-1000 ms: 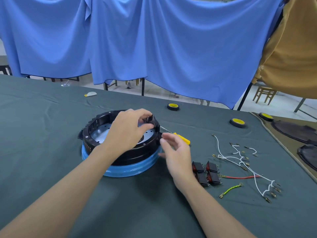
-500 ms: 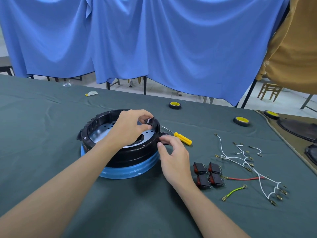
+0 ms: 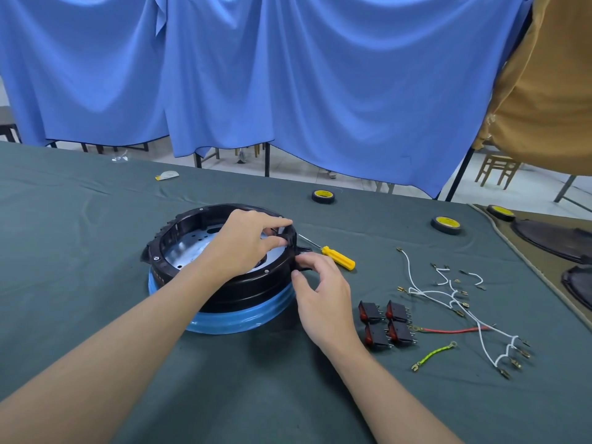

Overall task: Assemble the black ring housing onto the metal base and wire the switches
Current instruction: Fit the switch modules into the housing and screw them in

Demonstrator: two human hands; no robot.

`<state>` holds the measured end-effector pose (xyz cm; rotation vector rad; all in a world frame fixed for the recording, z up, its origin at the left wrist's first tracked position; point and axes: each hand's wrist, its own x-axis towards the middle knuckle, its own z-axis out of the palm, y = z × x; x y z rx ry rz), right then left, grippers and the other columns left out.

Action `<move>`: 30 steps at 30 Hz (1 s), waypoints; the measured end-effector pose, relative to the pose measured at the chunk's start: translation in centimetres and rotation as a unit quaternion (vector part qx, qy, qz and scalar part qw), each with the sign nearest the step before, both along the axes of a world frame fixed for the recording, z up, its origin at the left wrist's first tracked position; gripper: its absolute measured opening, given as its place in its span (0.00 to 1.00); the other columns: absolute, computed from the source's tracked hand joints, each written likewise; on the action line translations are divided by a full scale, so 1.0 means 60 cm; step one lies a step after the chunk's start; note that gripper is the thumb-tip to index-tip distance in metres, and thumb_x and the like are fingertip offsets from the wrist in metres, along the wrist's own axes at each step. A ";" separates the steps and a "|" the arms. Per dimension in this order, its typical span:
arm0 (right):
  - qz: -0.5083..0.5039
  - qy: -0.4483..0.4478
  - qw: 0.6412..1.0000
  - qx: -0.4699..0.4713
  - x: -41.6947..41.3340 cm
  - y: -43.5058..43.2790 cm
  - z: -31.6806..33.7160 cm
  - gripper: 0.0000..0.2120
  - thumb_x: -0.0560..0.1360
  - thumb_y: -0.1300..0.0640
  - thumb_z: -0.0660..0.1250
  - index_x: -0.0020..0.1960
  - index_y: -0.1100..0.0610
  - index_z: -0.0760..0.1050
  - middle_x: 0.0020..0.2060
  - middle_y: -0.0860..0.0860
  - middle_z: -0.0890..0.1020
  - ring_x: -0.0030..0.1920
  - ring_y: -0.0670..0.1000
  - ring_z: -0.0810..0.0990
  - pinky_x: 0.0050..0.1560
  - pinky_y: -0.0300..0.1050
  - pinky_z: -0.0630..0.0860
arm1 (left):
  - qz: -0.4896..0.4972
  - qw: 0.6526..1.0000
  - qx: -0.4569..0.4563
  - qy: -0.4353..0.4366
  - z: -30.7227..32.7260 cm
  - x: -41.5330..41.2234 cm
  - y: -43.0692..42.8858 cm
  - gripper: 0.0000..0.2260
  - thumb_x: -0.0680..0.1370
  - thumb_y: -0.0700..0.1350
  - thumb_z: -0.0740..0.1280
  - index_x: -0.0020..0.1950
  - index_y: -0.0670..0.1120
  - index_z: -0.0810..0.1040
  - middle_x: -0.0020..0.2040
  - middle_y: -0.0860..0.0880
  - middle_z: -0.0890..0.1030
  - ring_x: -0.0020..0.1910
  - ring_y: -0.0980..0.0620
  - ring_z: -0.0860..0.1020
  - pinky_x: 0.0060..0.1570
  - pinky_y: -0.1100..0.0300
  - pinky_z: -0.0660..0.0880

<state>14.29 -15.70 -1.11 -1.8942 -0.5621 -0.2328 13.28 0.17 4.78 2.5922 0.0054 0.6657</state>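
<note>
Pinching black ring housing [image 3: 250, 287]; right hand [image 3: 324, 298]

free: bare cloth [image 3: 80, 251] left of black ring housing [image 3: 243, 283] | right blocked: screwdriver [image 3: 339, 258], switches [image 3: 387, 325], wires [image 3: 448, 296]

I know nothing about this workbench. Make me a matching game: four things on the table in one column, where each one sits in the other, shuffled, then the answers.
Things
1. yellow-handled screwdriver
2. four black rocker switches with red buttons
3. green-and-yellow short wire
4. black plastic ring housing

Places
A. on the blue-rimmed metal base, pinched by left hand and right hand
B. clustered beside the right wrist
C. alone, just nearer the viewer than the red wire
D. beyond the right hand, tip toward the housing

Pairs: 1-D, 2-B, 3-C, 4-A
</note>
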 end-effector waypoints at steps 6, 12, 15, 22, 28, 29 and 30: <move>0.002 0.001 1.000 -0.002 0.000 -0.001 0.000 0.11 0.77 0.62 0.65 0.58 0.53 0.79 0.55 0.42 0.78 0.55 0.36 0.73 0.54 0.22 0.66 | -0.020 1.000 0.017 0.001 0.002 -0.001 -0.003 0.15 0.77 0.43 0.71 0.64 0.45 0.81 0.56 0.44 0.84 0.56 0.47 0.80 0.60 0.59 0.71; 0.003 -0.003 1.000 0.000 -0.001 -0.001 0.001 0.11 0.77 0.63 0.65 0.58 0.54 0.79 0.55 0.43 0.78 0.56 0.38 0.74 0.53 0.22 0.65 | -0.046 0.998 0.039 -0.006 0.002 -0.005 -0.005 0.12 0.77 0.38 0.70 0.61 0.41 0.82 0.56 0.44 0.84 0.56 0.44 0.80 0.56 0.66 0.68; 0.005 -0.003 1.000 -0.003 -0.002 -0.001 0.002 0.12 0.77 0.63 0.65 0.58 0.54 0.79 0.56 0.44 0.78 0.57 0.39 0.74 0.58 0.27 0.68 | -0.043 0.999 0.030 -0.001 0.002 -0.007 -0.004 0.12 0.78 0.38 0.70 0.61 0.42 0.82 0.55 0.44 0.84 0.56 0.45 0.80 0.54 0.70 0.66; 0.005 -0.006 1.000 -0.003 -0.003 -0.001 0.003 0.12 0.76 0.63 0.65 0.58 0.54 0.79 0.56 0.44 0.78 0.57 0.39 0.74 0.62 0.34 0.69 | -0.043 0.998 0.034 0.027 -0.002 -0.002 0.002 0.12 0.78 0.40 0.70 0.61 0.43 0.82 0.59 0.46 0.83 0.59 0.48 0.79 0.59 0.65 0.69; 0.007 -0.005 1.000 -0.007 -0.001 -0.001 0.003 0.12 0.76 0.63 0.65 0.58 0.54 0.78 0.55 0.43 0.78 0.57 0.39 0.74 0.61 0.33 0.69 | -0.039 0.998 0.032 0.036 -0.006 0.001 0.005 0.12 0.78 0.40 0.70 0.61 0.45 0.82 0.60 0.47 0.83 0.60 0.49 0.79 0.59 0.68 0.66; 0.007 -0.004 1.000 -0.007 -0.001 -0.001 0.003 0.12 0.76 0.63 0.65 0.58 0.54 0.78 0.55 0.43 0.78 0.57 0.38 0.74 0.61 0.33 0.69 | -0.039 0.998 0.034 0.040 -0.006 0.001 0.005 0.12 0.78 0.40 0.70 0.61 0.45 0.82 0.59 0.47 0.83 0.60 0.48 0.79 0.58 0.68 0.67; 0.007 -0.004 1.000 -0.008 -0.001 -0.001 0.003 0.12 0.76 0.63 0.65 0.58 0.53 0.78 0.55 0.42 0.78 0.57 0.38 0.74 0.61 0.32 0.69 | -0.040 0.997 0.039 0.045 -0.006 0.001 0.004 0.12 0.78 0.40 0.70 0.61 0.45 0.82 0.59 0.48 0.83 0.60 0.48 0.79 0.59 0.66 0.68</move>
